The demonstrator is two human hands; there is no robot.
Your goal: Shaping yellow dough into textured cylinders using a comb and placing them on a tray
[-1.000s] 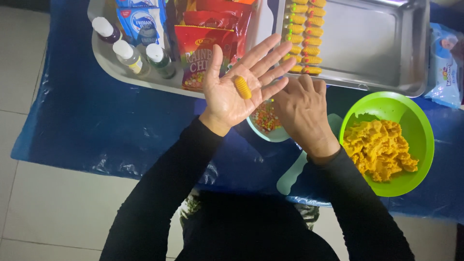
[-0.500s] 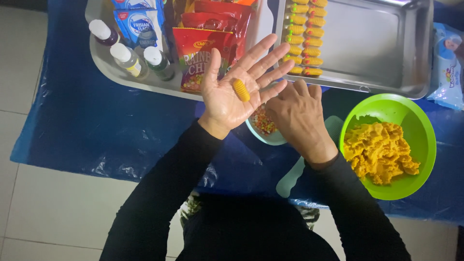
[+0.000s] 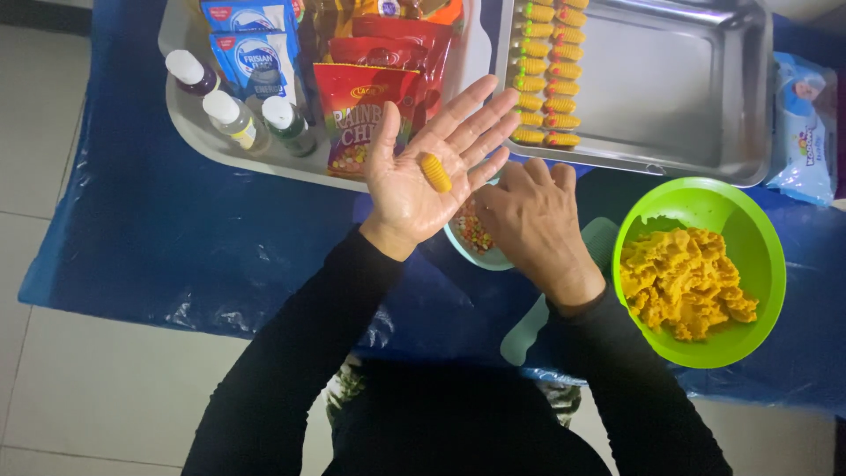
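One ridged yellow dough piece (image 3: 434, 172) lies on the open palm of the left hand (image 3: 423, 172), fingers spread flat and gripping nothing.

The right hand (image 3: 533, 220) rests palm down, fingers loosely spread, over a small pale bowl (image 3: 480, 242) of coloured bits — whether it holds anything cannot be told. Far right, one steel tray (image 3: 670, 88) carries two rows of shaped yellow pieces (image 3: 548, 75), about seven showing in each, at its left end. Far left, a second tray (image 3: 189, 132) holds three small capped bottles (image 3: 233, 110), two blue sachets (image 3: 251, 48) and red snack packets (image 3: 357, 110). One green bowl (image 3: 705, 207) of orange-yellow dough (image 3: 686, 282) sits near right on the blue-covered worktop (image 3: 132, 229); one wipes pack (image 3: 802, 128) lies at the right edge.
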